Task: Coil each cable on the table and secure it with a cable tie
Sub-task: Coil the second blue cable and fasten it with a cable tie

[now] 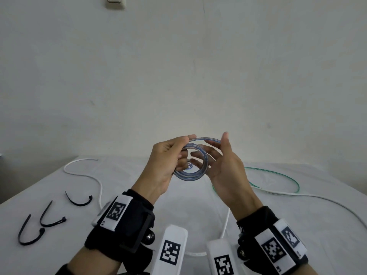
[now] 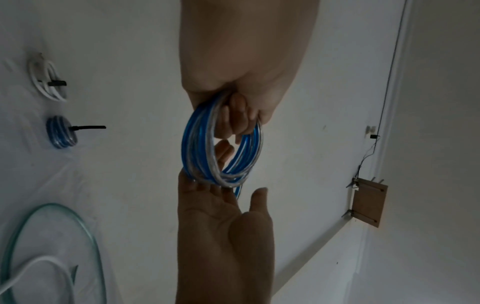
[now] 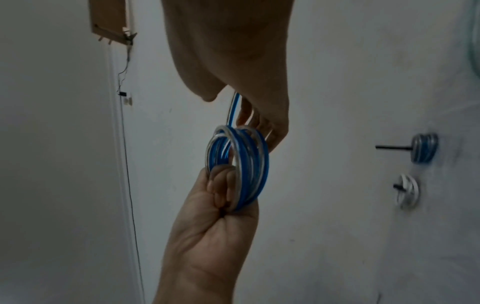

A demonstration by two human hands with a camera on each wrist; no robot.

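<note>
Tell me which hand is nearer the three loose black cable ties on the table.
Left. The left hand is raised above the table nearer the black cable ties; the right hand is farther across.

Blue-and-clear cable (image 1: 191, 163) coiled, held upright above three loose black ties (image 1: 79, 199)

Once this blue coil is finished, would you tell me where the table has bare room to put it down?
The widest bare patch of the table lies under the hands, between the loose white cable and the green cable. The left edge is crowded by three black cable ties, the right by overlapping green and white cables.
</note>
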